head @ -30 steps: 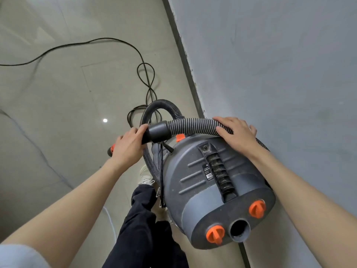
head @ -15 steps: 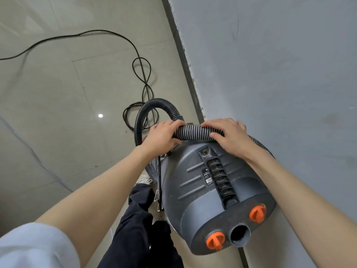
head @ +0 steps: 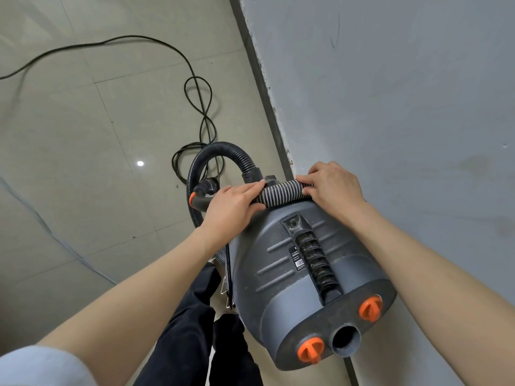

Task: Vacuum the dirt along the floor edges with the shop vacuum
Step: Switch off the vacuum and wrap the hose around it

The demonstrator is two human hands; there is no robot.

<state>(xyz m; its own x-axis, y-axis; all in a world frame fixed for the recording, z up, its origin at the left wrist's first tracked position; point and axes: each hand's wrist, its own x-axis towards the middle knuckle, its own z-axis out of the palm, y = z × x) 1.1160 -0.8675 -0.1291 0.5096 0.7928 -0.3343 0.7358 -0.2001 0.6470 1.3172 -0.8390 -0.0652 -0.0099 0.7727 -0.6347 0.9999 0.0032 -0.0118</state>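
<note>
The grey shop vacuum (head: 281, 263) stands close in front of me beside the wall, with two orange knobs and an open round port on its near end. Its ribbed black hose (head: 278, 193) lies across the far top of the body and loops out behind in an arc (head: 223, 151). My left hand (head: 231, 204) rests over the hose at its left end, fingers laid along it. My right hand (head: 333, 188) grips the hose at the right end, fingers curled over it. The hose's dark cuff with an orange ring (head: 199, 197) sticks out left of my left hand.
A black power cord (head: 199, 107) snakes across the tiled floor (head: 83, 135) and coils behind the vacuum. The grey wall (head: 390, 93) rises on the right, with a dark baseboard strip (head: 267, 101) along the floor edge. My dark trouser leg (head: 189, 324) is below the vacuum.
My left hand slid right from the hose cuff onto the ribbed hose on top of the vacuum. My right hand stayed on the hose.
</note>
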